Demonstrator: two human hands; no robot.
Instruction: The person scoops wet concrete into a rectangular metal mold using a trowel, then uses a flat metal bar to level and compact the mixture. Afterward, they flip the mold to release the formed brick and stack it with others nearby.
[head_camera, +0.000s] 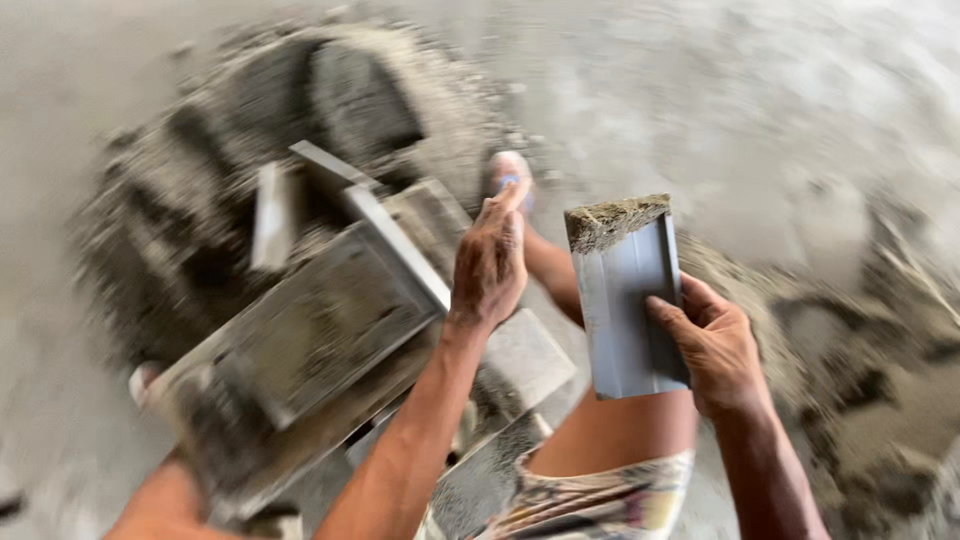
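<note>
The right hand (715, 345) grips a grey metal plate (625, 305) at its lower right edge, thumb across the face and fingers wrapped behind — a firm pinch on the sheet. The plate stands nearly upright, a little right of centre in the view, its top edge crusted with a ridge of damp sandy mix (612, 220). The left hand (490, 262) is at 9 o'clock of the plate, just beside it but apart; its fingers are straight and held together, pointing up and away, holding nothing.

At 9 o'clock of the left hand sits a metal mould (320, 320), tilted, its flat panels smeared with the same grey mix. Whether the hand's heel touches its rim cannot be told through the blur. Beyond it, toward 11 o'clock, lies a mound of mix (250, 130) on the floor (760, 110). A sandalled foot (510, 172) shows at 12 o'clock of the left hand.

The plate looks stiff, thin and fairly light, though the caked mix adds some weight up top — so it may want to tip. Its face looks smooth and probably slick with grit and damp; the long side edges, low down, seem the surest hold. The mix on top looks crumbly and likely to shed if jolted.
</note>
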